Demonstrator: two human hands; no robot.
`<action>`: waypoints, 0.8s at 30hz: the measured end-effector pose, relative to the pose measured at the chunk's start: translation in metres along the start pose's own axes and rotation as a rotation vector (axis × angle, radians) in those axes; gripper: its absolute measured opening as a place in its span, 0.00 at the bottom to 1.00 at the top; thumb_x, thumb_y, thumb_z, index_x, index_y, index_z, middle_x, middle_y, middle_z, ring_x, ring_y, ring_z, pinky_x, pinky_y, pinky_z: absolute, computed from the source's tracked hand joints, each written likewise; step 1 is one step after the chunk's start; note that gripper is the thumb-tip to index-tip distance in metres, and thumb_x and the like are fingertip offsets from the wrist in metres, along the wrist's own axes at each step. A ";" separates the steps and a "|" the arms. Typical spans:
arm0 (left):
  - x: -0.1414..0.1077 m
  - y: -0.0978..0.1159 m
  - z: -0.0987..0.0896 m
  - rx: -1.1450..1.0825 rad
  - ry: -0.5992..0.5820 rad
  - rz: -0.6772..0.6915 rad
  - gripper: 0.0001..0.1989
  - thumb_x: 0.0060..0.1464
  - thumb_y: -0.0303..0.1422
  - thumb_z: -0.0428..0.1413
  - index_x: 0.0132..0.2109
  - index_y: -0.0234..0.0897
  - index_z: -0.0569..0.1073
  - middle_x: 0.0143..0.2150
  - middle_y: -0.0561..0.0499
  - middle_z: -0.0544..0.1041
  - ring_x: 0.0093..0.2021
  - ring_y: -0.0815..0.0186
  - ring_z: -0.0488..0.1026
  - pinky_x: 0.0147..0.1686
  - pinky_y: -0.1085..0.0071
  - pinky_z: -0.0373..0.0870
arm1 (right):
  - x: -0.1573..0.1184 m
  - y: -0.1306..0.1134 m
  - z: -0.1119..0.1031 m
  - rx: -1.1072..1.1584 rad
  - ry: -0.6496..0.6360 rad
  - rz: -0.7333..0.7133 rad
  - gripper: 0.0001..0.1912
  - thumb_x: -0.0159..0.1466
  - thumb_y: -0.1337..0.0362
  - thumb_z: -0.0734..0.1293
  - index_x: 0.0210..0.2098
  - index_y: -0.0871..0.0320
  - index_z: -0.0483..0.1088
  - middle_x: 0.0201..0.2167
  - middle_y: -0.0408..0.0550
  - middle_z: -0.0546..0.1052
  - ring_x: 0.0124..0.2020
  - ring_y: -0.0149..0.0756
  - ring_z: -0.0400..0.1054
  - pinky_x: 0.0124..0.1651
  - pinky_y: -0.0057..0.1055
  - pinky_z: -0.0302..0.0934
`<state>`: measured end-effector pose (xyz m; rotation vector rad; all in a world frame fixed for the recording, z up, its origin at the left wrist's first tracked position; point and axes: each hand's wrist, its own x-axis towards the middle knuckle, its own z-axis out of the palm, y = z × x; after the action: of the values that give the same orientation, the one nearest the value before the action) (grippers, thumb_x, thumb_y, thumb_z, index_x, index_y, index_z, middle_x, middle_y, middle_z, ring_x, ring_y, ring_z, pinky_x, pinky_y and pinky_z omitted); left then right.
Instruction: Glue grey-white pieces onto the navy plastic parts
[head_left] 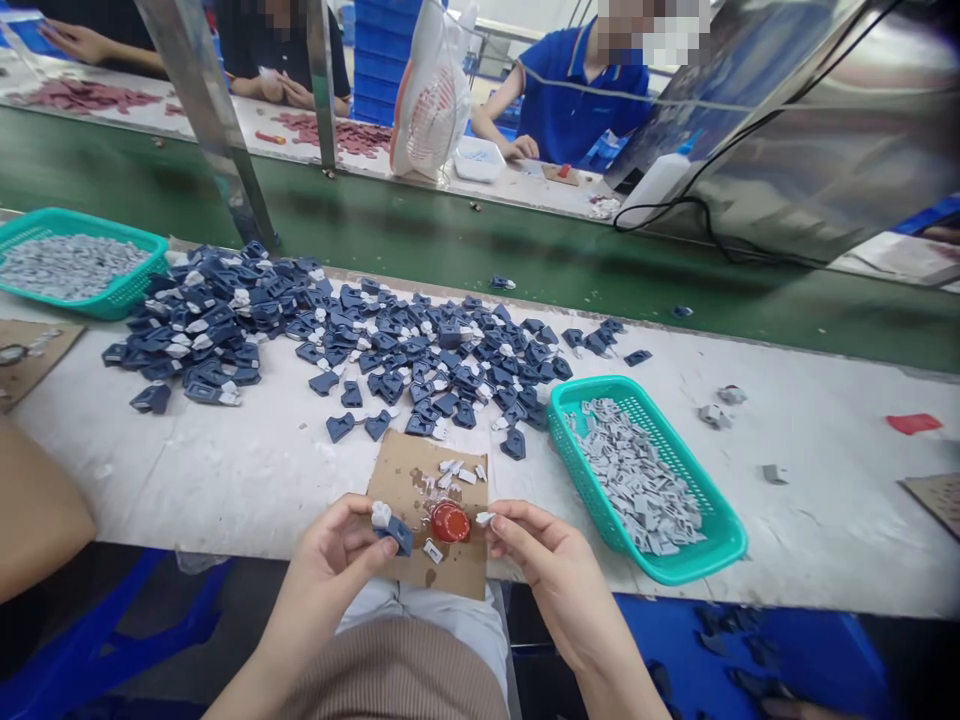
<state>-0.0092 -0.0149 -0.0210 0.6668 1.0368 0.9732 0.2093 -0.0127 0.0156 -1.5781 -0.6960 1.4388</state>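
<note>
My left hand (346,553) pinches a dark blue plastic part (397,536) that has a light grey piece on its upper end. Between the thumb and fingers of my right hand (541,548) is a small light grey plastic piece (485,519). A brown cardboard sheet (466,578) lies between the two hands at the table's front edge. On it sit a round red cap (451,521), several loose grey pieces and wet-looking spots. Just beyond the cardboard spreads a heap of dark blue parts (450,350), many with light grey pieces on them.
Right of my hands stands a green basket (724,560) of grey pieces; another green basket (112,300) is at far left. A green strip (360,225) runs behind the table, with a metal post (217,130) before it. Other people sit across; a neighbour's arm (41,510) reaches in at left.
</note>
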 end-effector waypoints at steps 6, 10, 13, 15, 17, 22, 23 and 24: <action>0.000 -0.005 0.001 0.036 -0.023 0.029 0.10 0.53 0.36 0.65 0.40 0.41 0.75 0.40 0.48 0.82 0.41 0.62 0.79 0.42 0.71 0.74 | 0.005 -0.001 0.007 -0.015 -0.027 0.035 0.17 0.46 0.54 0.81 0.28 0.60 0.80 0.24 0.47 0.81 0.25 0.33 0.70 0.33 0.29 0.66; 0.000 -0.007 0.004 0.040 -0.019 0.059 0.10 0.52 0.36 0.66 0.39 0.41 0.75 0.42 0.47 0.81 0.43 0.59 0.79 0.43 0.69 0.75 | 0.008 -0.001 0.008 -0.080 -0.019 0.028 0.18 0.46 0.53 0.81 0.27 0.60 0.80 0.23 0.48 0.80 0.25 0.35 0.71 0.32 0.31 0.67; 0.000 -0.007 0.005 0.047 -0.025 0.062 0.09 0.51 0.36 0.66 0.38 0.41 0.75 0.42 0.47 0.81 0.43 0.59 0.79 0.43 0.68 0.76 | 0.008 -0.001 0.008 -0.122 -0.014 0.026 0.18 0.47 0.52 0.80 0.27 0.60 0.80 0.23 0.48 0.80 0.25 0.35 0.71 0.32 0.31 0.68; 0.000 -0.006 0.006 0.070 -0.029 0.072 0.08 0.51 0.35 0.65 0.38 0.41 0.75 0.43 0.47 0.81 0.43 0.58 0.80 0.42 0.68 0.76 | 0.008 -0.001 0.008 -0.141 -0.020 0.018 0.17 0.47 0.52 0.80 0.28 0.60 0.80 0.23 0.48 0.80 0.25 0.35 0.71 0.33 0.31 0.68; 0.000 -0.004 0.008 0.089 -0.022 0.090 0.06 0.51 0.33 0.65 0.37 0.41 0.76 0.43 0.47 0.81 0.44 0.57 0.80 0.42 0.68 0.77 | 0.008 -0.001 0.008 -0.146 -0.023 0.012 0.17 0.47 0.52 0.80 0.27 0.60 0.80 0.23 0.48 0.80 0.25 0.35 0.71 0.32 0.31 0.68; 0.000 0.004 0.016 0.172 0.006 0.163 0.06 0.50 0.29 0.64 0.37 0.42 0.80 0.42 0.46 0.80 0.46 0.55 0.79 0.40 0.68 0.79 | 0.003 -0.005 0.009 -0.090 -0.031 0.022 0.15 0.49 0.54 0.80 0.28 0.59 0.80 0.23 0.47 0.80 0.25 0.33 0.70 0.32 0.28 0.67; 0.000 0.005 0.017 0.187 0.010 0.194 0.06 0.49 0.28 0.64 0.37 0.43 0.80 0.42 0.46 0.80 0.46 0.56 0.79 0.39 0.68 0.79 | 0.000 -0.007 0.009 -0.072 -0.039 0.024 0.15 0.50 0.55 0.80 0.28 0.59 0.80 0.23 0.46 0.80 0.25 0.32 0.70 0.32 0.27 0.66; 0.000 0.005 0.018 0.195 0.011 0.225 0.06 0.49 0.28 0.64 0.36 0.43 0.80 0.41 0.46 0.80 0.45 0.56 0.79 0.38 0.69 0.79 | -0.003 -0.009 0.010 -0.057 -0.051 0.025 0.14 0.50 0.55 0.80 0.28 0.59 0.80 0.23 0.46 0.80 0.25 0.31 0.70 0.32 0.26 0.66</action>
<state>0.0058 -0.0134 -0.0098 0.9563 1.0912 1.0789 0.2004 -0.0087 0.0256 -1.6032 -0.7558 1.4937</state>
